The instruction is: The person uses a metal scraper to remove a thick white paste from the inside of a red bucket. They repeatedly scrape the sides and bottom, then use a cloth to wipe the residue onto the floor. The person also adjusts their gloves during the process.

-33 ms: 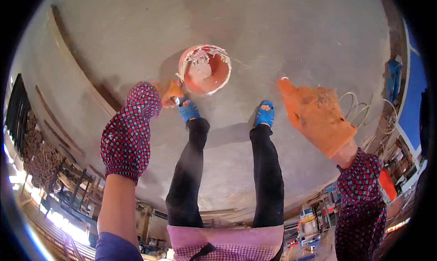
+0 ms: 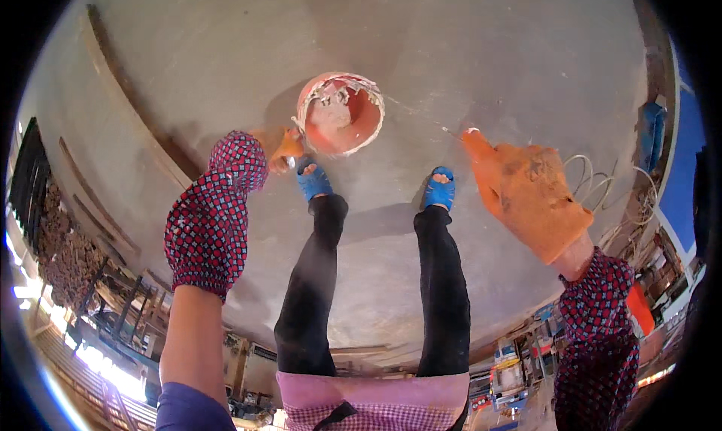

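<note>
An orange plastic bucket (image 2: 365, 126) with a ragged, pale-crusted rim and whitish paste inside stands out before my feet. My left hand (image 2: 286, 149), in an orange glove, is low at the bucket's left edge, fingers curled closed against the rim. A small shiny bit shows below those fingers; I cannot tell what it is. My right hand (image 2: 526, 194), in a stained orange glove, is raised at the right with its fingers together. A thin dark tip pokes out at its fingertips; the rest is hidden. Faint pale streaks run between bucket and right hand.
Blue sandals (image 2: 313, 183) are on my feet on the smooth grey floor (image 2: 466, 47). A long wooden strip (image 2: 128, 107) lies to the left. Looped pale hose or wire (image 2: 594, 183) lies at the right. Stacked wood (image 2: 71, 258) and cluttered shelves (image 2: 511, 371) line the edges.
Hardly anything differs. The thin tip at my right fingertips shows more plainly now, and the right glove sits very slightly further right.
</note>
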`<state>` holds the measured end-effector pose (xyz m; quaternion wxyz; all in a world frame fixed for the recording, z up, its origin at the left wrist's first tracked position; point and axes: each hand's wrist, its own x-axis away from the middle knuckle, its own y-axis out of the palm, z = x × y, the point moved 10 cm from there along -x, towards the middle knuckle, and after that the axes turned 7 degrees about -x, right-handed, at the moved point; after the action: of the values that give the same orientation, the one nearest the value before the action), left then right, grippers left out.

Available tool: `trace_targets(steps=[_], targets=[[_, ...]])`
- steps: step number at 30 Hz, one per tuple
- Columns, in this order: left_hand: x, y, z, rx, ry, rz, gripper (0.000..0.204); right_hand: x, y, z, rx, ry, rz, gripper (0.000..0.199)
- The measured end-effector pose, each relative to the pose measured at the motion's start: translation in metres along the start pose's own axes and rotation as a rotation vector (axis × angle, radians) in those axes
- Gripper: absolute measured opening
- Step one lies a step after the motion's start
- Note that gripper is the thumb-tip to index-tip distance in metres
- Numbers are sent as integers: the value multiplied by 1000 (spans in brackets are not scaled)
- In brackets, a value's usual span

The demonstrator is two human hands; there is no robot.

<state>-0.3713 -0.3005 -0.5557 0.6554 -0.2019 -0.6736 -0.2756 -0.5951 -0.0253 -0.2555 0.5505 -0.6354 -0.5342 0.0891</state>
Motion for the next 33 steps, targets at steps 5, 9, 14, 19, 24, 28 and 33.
trace_targets(steps=[5, 9, 14, 19, 24, 28, 33], targets=[[74, -54, 90, -679, 166, 674, 28, -11, 6, 9, -18, -6, 39, 35], [79, -70, 99, -796, 106, 747, 25, -29, 15, 18, 93, -35, 73, 37], [97, -71, 88, -817, 37, 673, 20, -3, -24, -2, 39, -291, 423, 39], [100, -65, 76, -850, -8, 575, 24, 10, -34, -10, 56, -165, 131, 39], [95, -73, 87, -898, -15, 578, 27, -10, -25, -10, 195, -226, 165, 39], [96, -74, 79, -1091, -109, 510, 23, -9, -29, -12, 245, -346, 208, 36], [117, -54, 87, -1029, 125, 690, 19, -27, 1, 14, 313, -353, 101, 32]])
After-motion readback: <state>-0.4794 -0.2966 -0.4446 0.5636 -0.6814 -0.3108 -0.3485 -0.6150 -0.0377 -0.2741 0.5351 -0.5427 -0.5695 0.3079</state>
